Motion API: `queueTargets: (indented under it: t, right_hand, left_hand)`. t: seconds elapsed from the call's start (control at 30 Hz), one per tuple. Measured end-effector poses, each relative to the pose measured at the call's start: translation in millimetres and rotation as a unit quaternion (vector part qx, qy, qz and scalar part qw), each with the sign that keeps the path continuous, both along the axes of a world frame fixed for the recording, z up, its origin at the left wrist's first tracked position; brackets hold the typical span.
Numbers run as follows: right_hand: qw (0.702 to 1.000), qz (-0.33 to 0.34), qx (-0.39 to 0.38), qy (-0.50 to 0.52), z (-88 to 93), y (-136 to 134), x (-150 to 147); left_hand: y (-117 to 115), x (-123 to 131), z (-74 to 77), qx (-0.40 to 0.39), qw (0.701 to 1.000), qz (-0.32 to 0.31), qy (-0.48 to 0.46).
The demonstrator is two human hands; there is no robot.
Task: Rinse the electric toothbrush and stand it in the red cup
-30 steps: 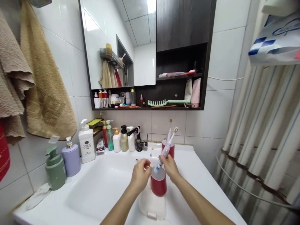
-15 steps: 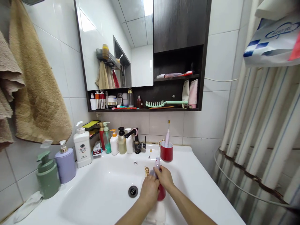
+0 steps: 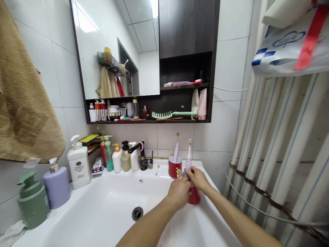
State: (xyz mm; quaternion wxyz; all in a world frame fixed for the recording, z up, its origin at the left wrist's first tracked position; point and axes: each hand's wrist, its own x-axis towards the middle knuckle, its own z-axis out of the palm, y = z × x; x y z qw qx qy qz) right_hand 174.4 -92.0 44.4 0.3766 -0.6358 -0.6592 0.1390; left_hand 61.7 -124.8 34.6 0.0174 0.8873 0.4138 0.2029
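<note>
My left hand [image 3: 180, 191] is closed round the gold-handled side of a red cup [image 3: 194, 196], over the right rim of the sink. An electric toothbrush [image 3: 188, 161] with a pale pink handle stands upright in that cup, its head upward. My right hand [image 3: 198, 178] has its fingers closed on the toothbrush's handle near the cup's mouth. Just behind, on the back right ledge, a second red cup [image 3: 175, 168] holds another pale electric toothbrush [image 3: 176, 153] with a yellowish head.
The white sink [image 3: 102, 209] has a dark drain [image 3: 137, 213] and a black faucet [image 3: 144, 161] behind it. Pump bottles [image 3: 78, 164] line the left and back ledge. A mirror cabinet [image 3: 187, 31] hangs above; pipes [image 3: 280, 147] stand at the right.
Both hands have moved right and slightly away with the cup and toothbrush, from over the basin to its right rim. The camera view has turned a little to the right.
</note>
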Motion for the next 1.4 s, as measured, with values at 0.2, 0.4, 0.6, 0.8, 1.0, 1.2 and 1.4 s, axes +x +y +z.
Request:
queueTargets:
  t: [0.2,0.4,0.6,0.8,1.0,1.2,1.4]
  right_hand:
    - [0.998,-0.060,-0.031,-0.013,0.4,29.9,33.6]
    - [0.996,-0.074,-0.050,-0.008,0.5,72.6,41.3]
    - [0.996,-0.062,-0.061,0.009,0.9,90.5,39.5]
    - [0.989,-0.134,0.010,0.062,14.4,56.6,34.4]
    - [0.991,-0.045,0.048,0.115,-10.6,1.8,-30.9]
    - [0.988,0.040,0.020,0.149,-42.3,-22.4,-86.0]
    - [0.973,0.079,0.081,0.199,-3.2,-48.1,-84.2]
  left_hand:
    - [33.5,36.5,-0.5,0.006,1.000,-0.012,-0.005]
    - [66.4,48.6,2.1,0.035,0.999,0.040,-0.003]
    - [87.4,5.8,8.5,0.035,0.987,0.152,0.024]
    - [62.7,-26.4,-0.2,0.015,0.989,0.147,0.027]
    - [6.2,-53.6,-24.5,-0.015,0.991,0.130,0.013]
    - [-34.5,-75.0,-41.8,-0.064,0.984,0.164,0.007]
    - [-44.3,-84.4,-56.6,-0.080,0.977,0.198,-0.020]
